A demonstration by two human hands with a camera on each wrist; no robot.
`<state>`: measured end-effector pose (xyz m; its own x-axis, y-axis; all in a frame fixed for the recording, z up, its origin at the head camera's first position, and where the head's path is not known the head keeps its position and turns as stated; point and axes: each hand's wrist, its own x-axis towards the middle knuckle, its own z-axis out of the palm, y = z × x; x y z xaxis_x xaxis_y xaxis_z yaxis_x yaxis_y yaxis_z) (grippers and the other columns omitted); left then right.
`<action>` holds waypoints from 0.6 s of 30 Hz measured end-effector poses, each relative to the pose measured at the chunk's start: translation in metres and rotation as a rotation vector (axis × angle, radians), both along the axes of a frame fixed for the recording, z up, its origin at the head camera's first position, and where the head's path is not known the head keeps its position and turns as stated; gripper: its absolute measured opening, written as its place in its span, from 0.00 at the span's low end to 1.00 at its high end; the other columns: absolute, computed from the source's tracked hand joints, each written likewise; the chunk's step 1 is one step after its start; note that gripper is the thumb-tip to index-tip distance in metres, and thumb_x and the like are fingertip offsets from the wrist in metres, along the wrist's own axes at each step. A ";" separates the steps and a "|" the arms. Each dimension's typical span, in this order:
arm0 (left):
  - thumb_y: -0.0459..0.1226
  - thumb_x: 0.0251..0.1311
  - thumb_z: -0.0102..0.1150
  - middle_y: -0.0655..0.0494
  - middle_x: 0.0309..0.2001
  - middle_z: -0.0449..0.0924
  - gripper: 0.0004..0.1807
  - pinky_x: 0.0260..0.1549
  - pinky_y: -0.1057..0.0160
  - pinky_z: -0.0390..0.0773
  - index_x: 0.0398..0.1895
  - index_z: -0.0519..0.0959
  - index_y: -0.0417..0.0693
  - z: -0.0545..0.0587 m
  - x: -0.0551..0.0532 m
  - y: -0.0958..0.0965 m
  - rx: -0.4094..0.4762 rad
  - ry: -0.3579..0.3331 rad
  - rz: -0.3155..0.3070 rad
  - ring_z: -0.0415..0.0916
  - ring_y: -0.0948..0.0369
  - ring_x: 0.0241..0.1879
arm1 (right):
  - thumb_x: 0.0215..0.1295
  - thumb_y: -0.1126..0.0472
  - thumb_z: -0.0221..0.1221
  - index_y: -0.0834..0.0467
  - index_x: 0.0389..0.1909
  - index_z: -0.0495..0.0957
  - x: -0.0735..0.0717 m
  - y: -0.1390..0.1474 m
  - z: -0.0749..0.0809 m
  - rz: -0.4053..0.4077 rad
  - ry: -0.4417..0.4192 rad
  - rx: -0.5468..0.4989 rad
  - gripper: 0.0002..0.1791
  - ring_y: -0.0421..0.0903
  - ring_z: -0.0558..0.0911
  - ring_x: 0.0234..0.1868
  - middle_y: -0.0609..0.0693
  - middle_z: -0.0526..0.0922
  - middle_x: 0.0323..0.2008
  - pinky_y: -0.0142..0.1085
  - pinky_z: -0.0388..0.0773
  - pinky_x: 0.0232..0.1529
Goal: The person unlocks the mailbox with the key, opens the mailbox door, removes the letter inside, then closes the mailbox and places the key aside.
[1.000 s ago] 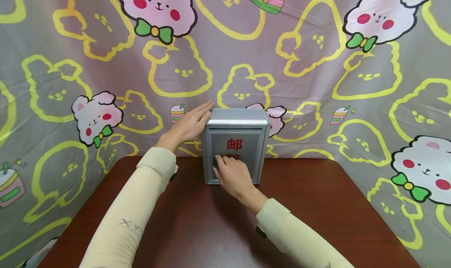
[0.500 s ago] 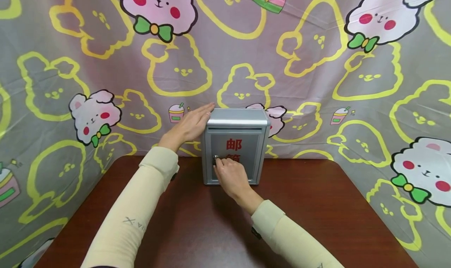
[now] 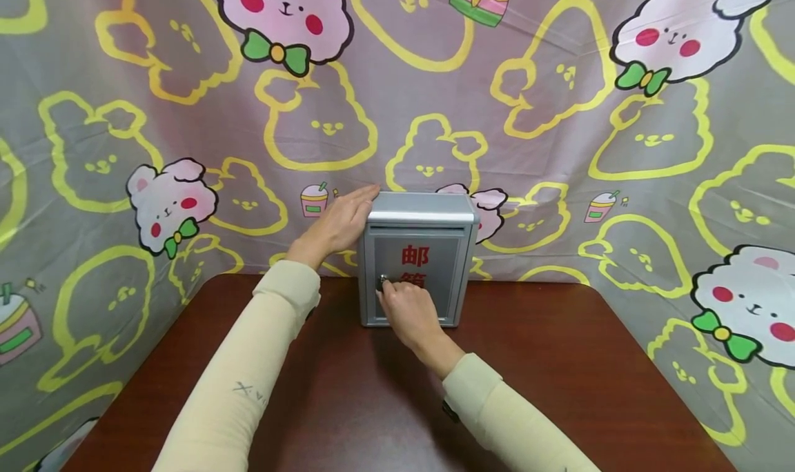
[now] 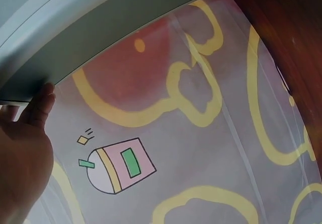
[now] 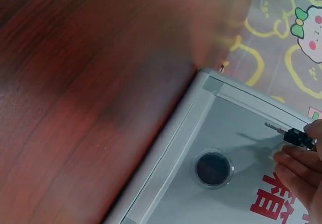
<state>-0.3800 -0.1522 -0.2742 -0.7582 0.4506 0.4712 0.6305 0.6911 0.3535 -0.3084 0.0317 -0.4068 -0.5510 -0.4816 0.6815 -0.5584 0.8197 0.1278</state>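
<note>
A grey metal mailbox (image 3: 425, 217) with red characters on its front door stands upright on the table. My left hand (image 3: 338, 225) rests on its upper left edge, fingers extended toward the back. The left wrist view shows fingertips (image 4: 44, 100) against the grey side. My right hand (image 3: 410, 313) is at the left part of the door, by the lock (image 3: 381, 279), pinching a black-headed key (image 5: 298, 138) between thumb and fingers. In the right wrist view a silver key blade (image 5: 274, 128) points away from the fingers over the door. Fingers hide the lock there.
The mailbox stands on a dark red-brown wooden table (image 3: 534, 361), close to its back edge. A patterned cloth (image 3: 534, 148) hangs behind and along both sides. Low on the door is a round dark window (image 5: 213, 168).
My right fingers have curled in closer at the lock and the hand has turned a little, uncovering more of the red characters. My left hand stays on the mailbox's upper left edge.
</note>
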 end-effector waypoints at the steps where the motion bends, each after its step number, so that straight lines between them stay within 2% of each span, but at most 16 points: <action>1: 0.44 0.80 0.26 0.50 0.79 0.59 0.30 0.78 0.56 0.51 0.78 0.63 0.42 0.000 0.000 0.000 0.004 0.000 0.000 0.54 0.55 0.79 | 0.71 0.57 0.64 0.60 0.30 0.80 0.000 0.000 0.000 -0.001 -0.008 -0.003 0.12 0.49 0.84 0.24 0.51 0.84 0.23 0.42 0.83 0.22; 10: 0.43 0.80 0.26 0.48 0.78 0.60 0.30 0.78 0.57 0.52 0.78 0.62 0.40 -0.005 -0.001 0.001 0.003 -0.006 -0.005 0.54 0.54 0.78 | 0.71 0.57 0.64 0.59 0.27 0.78 0.004 -0.001 -0.001 0.014 -0.042 -0.019 0.14 0.49 0.83 0.22 0.51 0.83 0.20 0.42 0.82 0.22; 18: 0.44 0.81 0.25 0.48 0.79 0.59 0.31 0.78 0.57 0.51 0.78 0.61 0.39 -0.001 -0.001 0.000 0.007 -0.004 -0.025 0.53 0.54 0.79 | 0.71 0.56 0.64 0.59 0.26 0.77 0.002 -0.001 0.003 0.008 -0.038 -0.029 0.15 0.49 0.83 0.22 0.51 0.82 0.20 0.42 0.82 0.21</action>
